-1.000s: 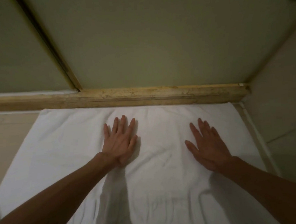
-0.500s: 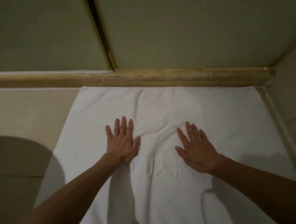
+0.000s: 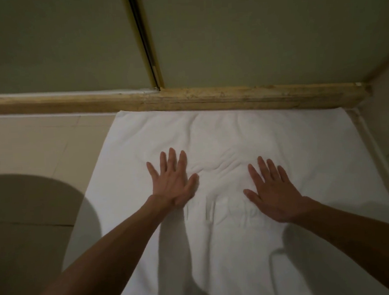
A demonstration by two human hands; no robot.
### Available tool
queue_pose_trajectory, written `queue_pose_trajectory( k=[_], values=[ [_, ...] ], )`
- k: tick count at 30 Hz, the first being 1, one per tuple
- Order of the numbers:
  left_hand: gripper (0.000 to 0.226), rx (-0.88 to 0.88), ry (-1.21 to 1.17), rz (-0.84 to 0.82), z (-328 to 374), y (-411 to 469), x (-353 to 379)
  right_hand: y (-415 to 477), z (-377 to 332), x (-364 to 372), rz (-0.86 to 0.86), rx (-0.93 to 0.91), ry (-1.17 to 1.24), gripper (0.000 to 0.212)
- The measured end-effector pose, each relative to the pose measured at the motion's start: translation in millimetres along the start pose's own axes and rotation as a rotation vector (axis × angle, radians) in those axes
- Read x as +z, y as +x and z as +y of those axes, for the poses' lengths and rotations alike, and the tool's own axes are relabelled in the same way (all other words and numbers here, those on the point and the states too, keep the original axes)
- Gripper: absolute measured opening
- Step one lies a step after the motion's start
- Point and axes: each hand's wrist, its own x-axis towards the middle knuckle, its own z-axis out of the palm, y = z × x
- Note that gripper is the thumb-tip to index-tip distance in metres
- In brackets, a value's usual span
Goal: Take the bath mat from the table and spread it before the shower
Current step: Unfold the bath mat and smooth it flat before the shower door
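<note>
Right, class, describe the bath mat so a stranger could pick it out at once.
Find the worn wooden sill below the shower panels. Against it, on the floor tiles, lies the bath mat, pressed by the left hand and right hand. It alone is white, wrinkled cloth.

Presses left hand [image 3: 171, 183] and right hand [image 3: 275, 193] flat, fingers [image 3: 172, 157] straight and spread, on white bath mat [image 3: 279, 137] lying on tiled floor [image 3: 40, 145], far edge touching worn threshold [image 3: 231, 98]. Shows wrinkles [image 3: 215, 166] between the hands, rounded shadow [image 3: 33, 214] at left.
</note>
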Motion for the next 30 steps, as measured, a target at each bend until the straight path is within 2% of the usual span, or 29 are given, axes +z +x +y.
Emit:
queue_pose_trajectory(
  k=[3, 9, 14, 18, 25, 30],
  values=[
    [0.080, 0.087, -0.041, 0.048, 12.9, -9.3, 5.7, -4.9, -19.7, 4.3, 0.065, -0.009, 0.022, 0.071],
    [0.072, 0.090, 0.003, 0.039, 19.0, -37.7, 17.7, -20.7, -49.4, -2.1, 0.109, -0.268, -0.052, 0.074],
    [0.067, 0.035, 0.001, 0.096, -11.2, -82.2, 19.2, -22.9, -117.3, 0.8, 0.229, -0.110, 0.143, 0.073],
    [0.068, -0.057, -0.031, 0.045, -35.7, -116.9, 25.6, -29.2, -166.5, 16.3, 0.262, -0.149, 0.106, 0.071],
    [0.068, -0.112, -0.026, 0.079, -46.8, -138.5, 26.0, -29.9, -187.8, 21.6, 0.197, -0.168, 0.054, 0.071],
    [0.068, -0.225, -0.035, 0.064, -63.0, -153.6, 32.9, -31.1, -190.4, 29.1, 0.177, -0.169, 0.022, 0.071]
  ],
)
